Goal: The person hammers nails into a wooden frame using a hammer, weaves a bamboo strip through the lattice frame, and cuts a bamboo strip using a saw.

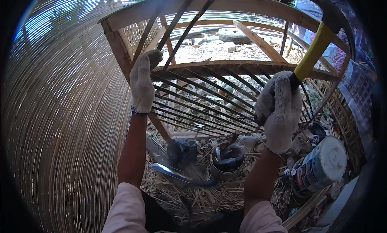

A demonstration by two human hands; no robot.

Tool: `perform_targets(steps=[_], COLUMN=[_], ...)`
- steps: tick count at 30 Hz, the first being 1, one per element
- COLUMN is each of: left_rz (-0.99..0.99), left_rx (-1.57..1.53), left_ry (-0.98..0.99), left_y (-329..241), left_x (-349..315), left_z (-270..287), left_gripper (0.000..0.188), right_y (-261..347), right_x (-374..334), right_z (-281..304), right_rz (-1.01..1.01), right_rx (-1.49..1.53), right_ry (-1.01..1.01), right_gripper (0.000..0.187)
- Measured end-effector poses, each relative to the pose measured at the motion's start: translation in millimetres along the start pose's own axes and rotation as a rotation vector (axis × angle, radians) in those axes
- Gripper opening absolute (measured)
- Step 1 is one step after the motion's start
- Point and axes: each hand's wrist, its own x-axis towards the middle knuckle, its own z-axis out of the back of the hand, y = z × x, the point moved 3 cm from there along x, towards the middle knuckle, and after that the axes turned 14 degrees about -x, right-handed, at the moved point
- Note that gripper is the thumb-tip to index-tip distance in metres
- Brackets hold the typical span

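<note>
one claw hammer point(315, 48) was gripped, head up, by the fingers of the right hand point(284, 106) before a slatted wooden frame point(242, 5); the left hand point(142, 80) had its fingers curled at a slat point(174, 23), their hold unclear. careful striking probably required keeping those fingers well clear.

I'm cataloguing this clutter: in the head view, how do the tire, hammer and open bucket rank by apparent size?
1. Hammer
2. Open bucket
3. Tire
The tire lies farthest off, so true sizes may differ.
</note>
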Motion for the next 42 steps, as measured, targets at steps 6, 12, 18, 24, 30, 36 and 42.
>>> perform_targets(steps=[6,12,18,24,30,36,42], left_rz=[-0.109,0.031,0.561,0.670,0.716,0.663,1.054], left_rx=[-0.036,0.171,0.424,0.628,0.870,0.915,1.017], left_ry=[0.150,0.399,0.981,1.507,1.448,1.583,1.344], left_y=[-54,-56,19,90,139,150,186], left_x=[1,-21,-104,-199,-202,-196,-209], left_z=[-5,-16,-71,-73,-22,24,71], left_gripper=[0.052,0.053,0.049,0.053,0.057,0.057,0.059], right_y=[-8,-10,-38,-110,-232,-329,-359], right_x=[5,14,30,18,-46,-167,-234], right_z=[14,44,96,163,278,328,332], right_rz=[0.007,0.036,0.050,-0.033,-0.514,-0.974,-1.169], right_rx=[-0.126,-0.068,0.068,-0.294,-0.942,-1.430,-1.584], right_ry=[0.034,-0.173,-0.453,-0.771,-0.687,-0.208,0.010], right_gripper=[0.023,0.031,0.027,0.031,0.045,0.060,0.095])
